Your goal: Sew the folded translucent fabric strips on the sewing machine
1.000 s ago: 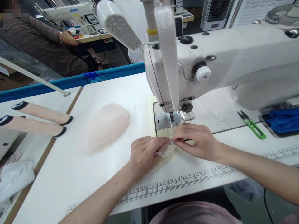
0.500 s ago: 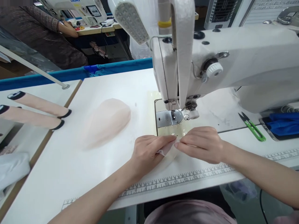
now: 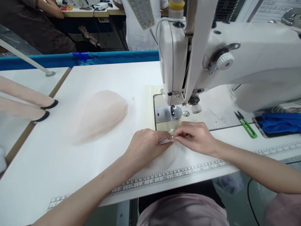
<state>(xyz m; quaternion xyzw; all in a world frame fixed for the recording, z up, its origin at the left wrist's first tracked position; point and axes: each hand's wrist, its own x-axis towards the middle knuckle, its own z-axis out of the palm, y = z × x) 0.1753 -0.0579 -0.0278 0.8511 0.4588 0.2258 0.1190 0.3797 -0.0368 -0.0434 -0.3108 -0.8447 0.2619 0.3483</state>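
Note:
My left hand [image 3: 150, 142] is closed in a pinch on a small piece of thin, whitish sheer fabric [image 3: 165, 141] just in front of the sewing machine's needle plate [image 3: 162, 114]. Thumb and fingertips of my right hand [image 3: 194, 136] pinch the same fabric's edge at its right end, touching my left fingertips. Part of the sheer cloth hangs below the hands and barely shows against the white table. The presser foot [image 3: 172, 110] of the white sewing machine [image 3: 254, 47] stands beyond my fingers. A pale pink sheer fabric piece [image 3: 105, 114] lies flat to the left.
Green thread snips [image 3: 246, 125] and a phone with blue cloth [image 3: 279, 123] on it lie at right. A printed ruler [image 3: 164, 179] runs along the table's front edge. Two pinkish rolls [image 3: 25, 108] stick in from the left. Co-workers [image 3: 143, 25] are beyond the blue fabric edging [image 3: 122, 57].
The camera view has shifted. My right fingers have gone from lying flatter over the cloth to a tighter, arched pinch beside my left thumb. A person in white now shows behind the machine.

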